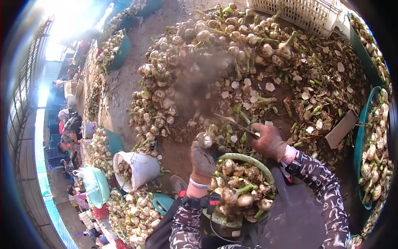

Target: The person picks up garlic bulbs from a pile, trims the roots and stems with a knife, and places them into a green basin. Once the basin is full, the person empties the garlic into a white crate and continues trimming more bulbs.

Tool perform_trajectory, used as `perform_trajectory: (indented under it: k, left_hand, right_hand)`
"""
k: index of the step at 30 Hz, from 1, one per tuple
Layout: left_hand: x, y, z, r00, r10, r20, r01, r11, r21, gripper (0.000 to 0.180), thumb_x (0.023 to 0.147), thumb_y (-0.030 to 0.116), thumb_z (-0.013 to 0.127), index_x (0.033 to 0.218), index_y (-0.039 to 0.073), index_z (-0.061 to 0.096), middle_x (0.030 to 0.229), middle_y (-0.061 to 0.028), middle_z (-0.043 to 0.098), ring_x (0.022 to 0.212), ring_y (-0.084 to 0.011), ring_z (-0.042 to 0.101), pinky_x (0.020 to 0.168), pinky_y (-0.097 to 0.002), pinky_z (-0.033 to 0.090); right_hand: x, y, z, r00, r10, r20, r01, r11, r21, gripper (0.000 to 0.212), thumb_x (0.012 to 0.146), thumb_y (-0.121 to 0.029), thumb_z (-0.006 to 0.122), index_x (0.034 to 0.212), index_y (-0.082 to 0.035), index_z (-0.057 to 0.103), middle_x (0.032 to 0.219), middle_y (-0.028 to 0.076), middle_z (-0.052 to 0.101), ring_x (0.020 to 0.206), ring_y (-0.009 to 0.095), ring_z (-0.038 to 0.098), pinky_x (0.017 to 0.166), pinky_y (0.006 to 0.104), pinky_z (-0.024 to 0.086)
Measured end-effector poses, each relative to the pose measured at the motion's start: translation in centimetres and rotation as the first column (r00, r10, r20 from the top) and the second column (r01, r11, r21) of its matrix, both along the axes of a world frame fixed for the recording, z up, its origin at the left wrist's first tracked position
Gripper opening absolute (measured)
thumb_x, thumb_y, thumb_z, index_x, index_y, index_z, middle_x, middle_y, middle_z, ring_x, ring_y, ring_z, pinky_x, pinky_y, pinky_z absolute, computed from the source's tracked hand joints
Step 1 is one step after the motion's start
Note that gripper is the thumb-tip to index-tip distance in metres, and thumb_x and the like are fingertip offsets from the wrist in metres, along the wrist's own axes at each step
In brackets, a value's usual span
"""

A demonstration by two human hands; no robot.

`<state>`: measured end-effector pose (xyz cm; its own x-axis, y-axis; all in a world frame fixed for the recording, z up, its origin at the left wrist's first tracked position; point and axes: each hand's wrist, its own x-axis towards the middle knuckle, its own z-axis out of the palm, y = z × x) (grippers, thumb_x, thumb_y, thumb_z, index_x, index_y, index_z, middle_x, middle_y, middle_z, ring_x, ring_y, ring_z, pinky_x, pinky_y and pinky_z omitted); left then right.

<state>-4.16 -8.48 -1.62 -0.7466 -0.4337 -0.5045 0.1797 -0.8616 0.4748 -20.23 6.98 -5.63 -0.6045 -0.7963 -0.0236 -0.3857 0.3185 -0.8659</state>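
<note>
My left hand [202, 159], in a dirty work glove, is closed around a pale garlic bulb [208, 141]; its fingers partly cover the bulb. In my right hand [270, 142], in a brown glove, a knife [234, 123] is gripped by its handle, the thin blade pointing left and away, a little beyond the bulb. Right below both hands, a pale green bucket [268, 171] holds soil-stained garlic bulbs [244, 200] with cut stems. Beyond the hands lies a large heap of garlic with stems [159, 103], partly blurred by a smear.
Peel and stem scraps [319, 97] cover the ground ahead and right. A white bucket [143, 168] lies tipped at the left, near a teal basin [99, 186]. A garlic-filled teal tub [360, 153] stands at the right, a white crate [298, 16] at the back. Several people sit far left.
</note>
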Motion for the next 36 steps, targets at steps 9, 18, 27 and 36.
perform_trajectory:
  k: [9,18,27,36]
  left_hand:
    - [1.6,2.7,1.5,0.877,-0.263,0.401,0.467,0.657,-0.591,0.048,0.085,0.040,0.060,0.117,0.006,0.051,0.096,-0.0120,0.063,0.070,-0.0237,0.062,0.070,-0.0400,0.052]
    - [7.1,-10.8,-4.4,0.648,0.156,0.746,0.739,0.111,-0.665,0.060,0.073,0.035,0.076,0.120,0.004,0.055,0.115,-0.0144,0.057,0.108,-0.0260,0.055,0.092,-0.0372,0.045]
    - [12.3,-27.1,-16.7,0.095,0.514,0.852,0.848,0.406,-0.339,0.063,0.073,0.036,0.072,0.122,0.003,0.053,0.110,-0.0195,0.063,0.098,-0.0362,0.061,0.084,-0.0419,0.048]
    - [5.9,-10.4,-9.5,0.963,-0.197,0.186,0.263,0.844,-0.467,0.043,0.078,0.017,0.068,0.115,0.002,0.053,0.097,-0.0029,0.063,0.080,-0.0103,0.059,0.065,-0.0240,0.048]
  right_hand:
    - [-0.4,2.5,-7.5,0.999,0.054,-0.002,-0.048,0.915,0.400,0.026,0.074,-0.024,0.057,0.087,-0.003,0.065,0.075,0.022,0.064,0.075,0.038,0.064,0.072,0.0447,0.052]
    - [-1.7,6.2,-7.0,0.997,0.067,-0.038,-0.036,0.842,0.538,0.032,0.073,-0.028,0.062,0.092,-0.003,0.067,0.084,0.024,0.064,0.083,0.042,0.061,0.075,0.0476,0.048]
    - [-0.4,4.8,-7.0,0.990,0.078,0.114,-0.132,0.784,0.607,0.043,0.078,-0.042,0.064,0.097,-0.004,0.068,0.079,0.025,0.064,0.081,0.041,0.062,0.074,0.0454,0.049]
    - [0.7,-1.1,0.0,0.986,0.154,0.066,-0.164,0.966,0.198,0.021,0.079,-0.025,0.066,0.085,-0.004,0.063,0.071,0.019,0.062,0.068,0.039,0.061,0.060,0.0430,0.049]
